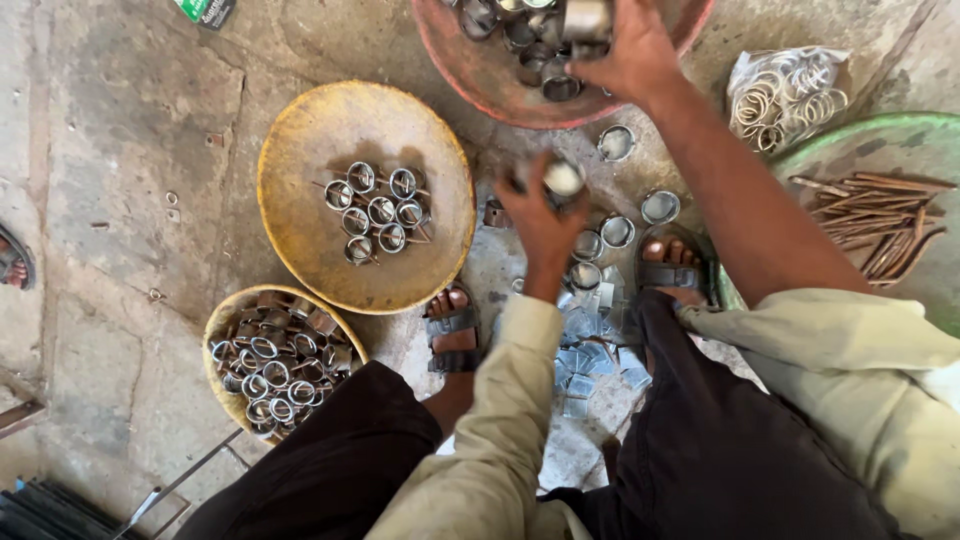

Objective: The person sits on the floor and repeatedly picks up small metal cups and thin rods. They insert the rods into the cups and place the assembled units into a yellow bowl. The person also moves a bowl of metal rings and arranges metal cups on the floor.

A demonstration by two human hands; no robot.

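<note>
Left hand [540,215]: closed around a small metal ring [563,178], just below the red bowl [470,75]. Right hand [628,50]: inside that bowl, fingers closed on rings; best lifted singly.

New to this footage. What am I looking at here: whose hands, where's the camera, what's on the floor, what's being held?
There is no machine, only a person squatting on a concrete floor. The single camera sits on their head and looks down, so you see their own knees, sandalled feet and both hands. The left hand holds a small shiny metal ring piece between the knees. The right hand reaches into a red basin of similar metal rings. On the floor to the left are a yellow bowl with a few ring pieces and a smaller bowl full of them. A bag of wire rings and a green tray of rusty rods lie to the right.
</note>
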